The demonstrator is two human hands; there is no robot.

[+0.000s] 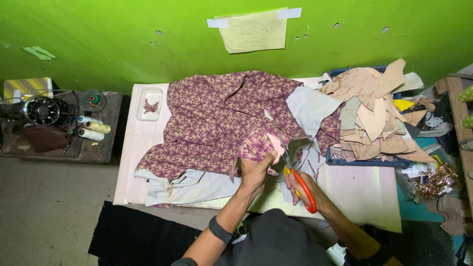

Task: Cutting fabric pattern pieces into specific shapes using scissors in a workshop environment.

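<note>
**Scissors in the patterned cloth**

Right hand [301, 186] grips orange-handled scissors [295, 175]; left hand [256, 170] pinches the maroon woven-print fabric [221, 118] at table centre. At two o'clock, a blue tray [367, 161] brims with tan cut pieces [372, 106]. At ten o'clock, a small white tray [150, 92] holds one fabric scrap [150, 106].

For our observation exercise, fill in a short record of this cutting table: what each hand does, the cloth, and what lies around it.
Left hand: pinches the edge of the patterned maroon fabric
Right hand: grips orange-handled scissors, blades at the fabric edge
Under the fabric: pale grey cloth
Table right: blue tray heaped with tan cut pieces
Wall: paper pattern sheet, taped
Far left: sewing machine, thread spools
</note>
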